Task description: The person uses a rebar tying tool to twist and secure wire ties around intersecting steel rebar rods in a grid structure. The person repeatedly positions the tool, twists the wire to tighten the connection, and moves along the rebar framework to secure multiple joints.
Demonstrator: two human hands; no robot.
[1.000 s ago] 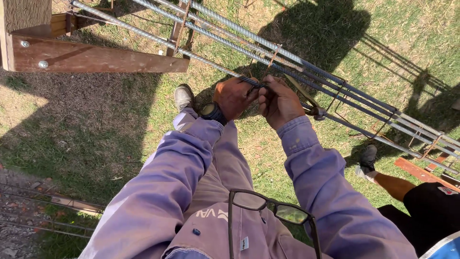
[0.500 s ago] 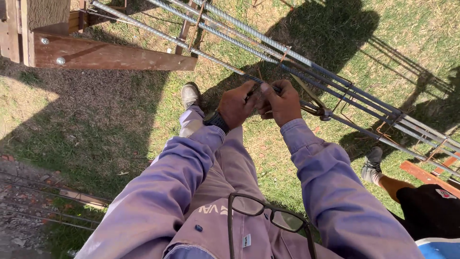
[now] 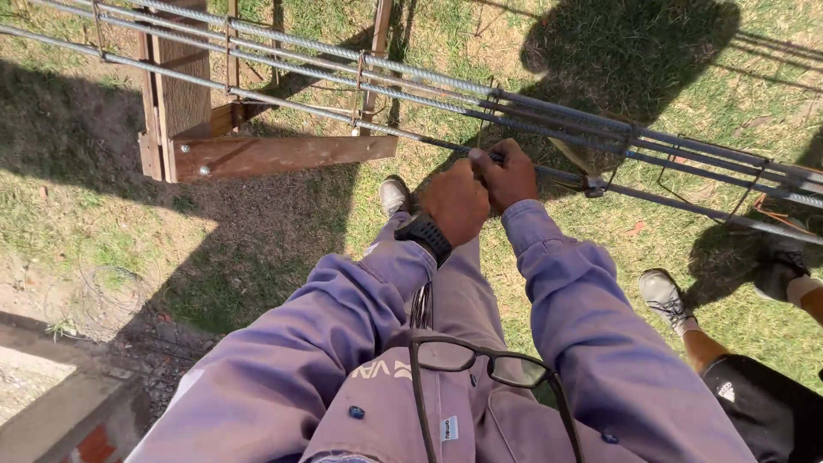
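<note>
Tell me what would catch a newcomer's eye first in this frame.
The two hands, left hand and right hand, meet at centre, closed together on the nearest bar of a long rebar cage crossing the upper frame. The cage rests on a wooden trestle at upper left; glasses hang from the shirt below.

Both arms are reaching forward, sleeved. The left hand (image 3: 454, 202) and right hand (image 3: 512, 174) are pressing together, fingers curled shut.

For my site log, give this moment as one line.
left hand: on near rebar | right hand: same bar, fingers curled | cage on wooden trestle
</note>
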